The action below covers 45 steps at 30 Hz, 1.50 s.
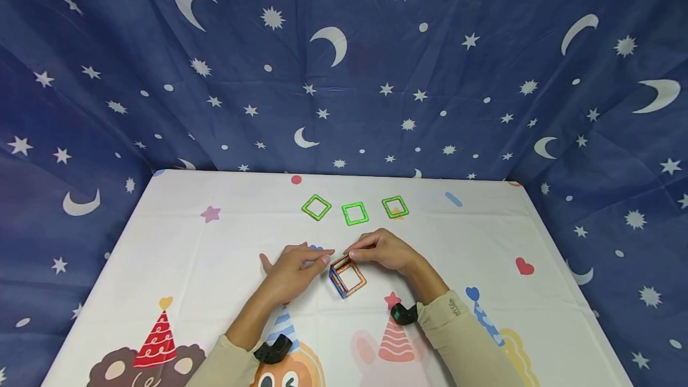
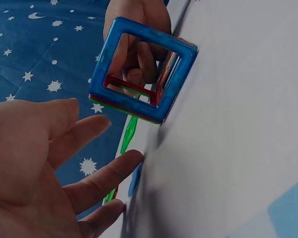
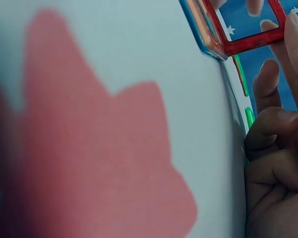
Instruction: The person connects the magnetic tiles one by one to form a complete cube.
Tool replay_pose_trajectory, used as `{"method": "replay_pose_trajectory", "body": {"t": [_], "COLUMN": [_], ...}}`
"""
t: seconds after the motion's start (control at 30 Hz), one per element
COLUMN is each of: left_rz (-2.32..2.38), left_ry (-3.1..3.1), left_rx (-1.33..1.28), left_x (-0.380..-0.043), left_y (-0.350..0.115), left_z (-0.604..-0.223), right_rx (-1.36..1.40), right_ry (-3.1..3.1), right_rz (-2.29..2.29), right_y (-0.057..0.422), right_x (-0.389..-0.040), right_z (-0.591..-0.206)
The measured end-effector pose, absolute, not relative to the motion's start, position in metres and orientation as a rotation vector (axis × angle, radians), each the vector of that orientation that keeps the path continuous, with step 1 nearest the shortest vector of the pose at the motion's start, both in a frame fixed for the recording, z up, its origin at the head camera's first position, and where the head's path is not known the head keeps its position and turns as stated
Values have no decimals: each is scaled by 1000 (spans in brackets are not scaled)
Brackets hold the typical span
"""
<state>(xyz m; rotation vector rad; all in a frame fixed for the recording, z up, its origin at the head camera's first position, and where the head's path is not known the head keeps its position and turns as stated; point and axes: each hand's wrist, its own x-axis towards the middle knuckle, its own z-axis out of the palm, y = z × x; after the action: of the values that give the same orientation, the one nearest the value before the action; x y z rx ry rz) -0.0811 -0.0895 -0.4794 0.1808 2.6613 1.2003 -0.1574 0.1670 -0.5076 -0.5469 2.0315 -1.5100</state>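
A small open-framed magnetic tile structure stands between the hands. Its orange square tile (image 1: 358, 288) lies on the table, a blue square tile (image 1: 337, 284) rises on the left side, and a red square tile (image 3: 256, 42) stands at the back. With thumb and fingers, my right hand (image 1: 388, 251) pinches the red tile at its right edge. My left hand (image 1: 295, 270) is just left of the blue tile, fingers extended and holding nothing. In the left wrist view a gap separates those fingers from the blue tile.
Behind the structure lie three green square tiles: a left one (image 1: 307, 209), a middle one (image 1: 355, 223) and a right one (image 1: 395, 198). The white table cover (image 1: 177, 243) has printed party animals and shapes. A blue star-patterned curtain (image 1: 365, 130) hangs beyond the table's far edge.
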Motion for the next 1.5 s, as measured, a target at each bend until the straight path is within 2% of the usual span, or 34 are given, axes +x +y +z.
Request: {"method": "replay_pose_trajectory", "body": {"t": [0.8, 1.5], "left_rz": [1239, 1575], "left_ry": [2688, 2200], "left_rx": [105, 154], "left_x": [-73, -81], "left_y": [-77, -84], "left_z": [-476, -487], "right_rx": [-471, -486], "right_ry": [2082, 2083], "right_rz": [-1511, -1487], "right_y": [165, 167], "right_x": [-155, -155], "right_z": [-510, -510]}}
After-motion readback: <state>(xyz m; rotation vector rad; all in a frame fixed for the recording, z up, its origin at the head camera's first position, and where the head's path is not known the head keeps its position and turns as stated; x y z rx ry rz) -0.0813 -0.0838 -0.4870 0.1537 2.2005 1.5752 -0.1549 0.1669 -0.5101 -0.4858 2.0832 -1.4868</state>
